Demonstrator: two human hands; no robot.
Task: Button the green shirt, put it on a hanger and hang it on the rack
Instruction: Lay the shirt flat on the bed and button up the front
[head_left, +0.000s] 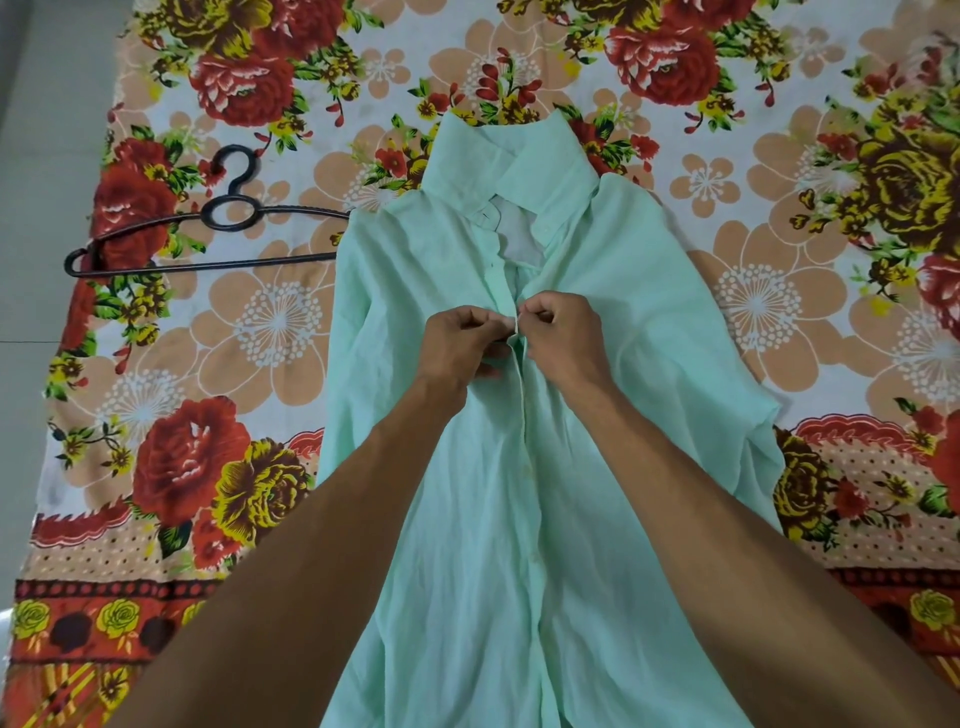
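Mint-green fabric is what both hands are pinched on right now. The left hand (460, 340) has a closed grip on its side of the placket, thumb and fingers squeezing the cloth, and the right hand (558, 332) is closed the same way on the opposite edge, the two grips nearly touching at the middle of the green shirt (519, 519). The button itself is too small to make out between the fingertips.

Below the hands the shirt front looks joined along the centre line; above them the placket is still open up to the collar (540, 171), with a white label showing inside the neck. The shirt lies flat, front up, collar pointing away from the person, sleeves folded in along the sides.

Under the shirt is a floral bedsheet (234, 364), big red and yellow roses on a peach pattern. A black hanger (208, 234) lies on the sheet just left of the shirt's shoulder, its right end tucked under or touching the fabric there, hook pointing away.
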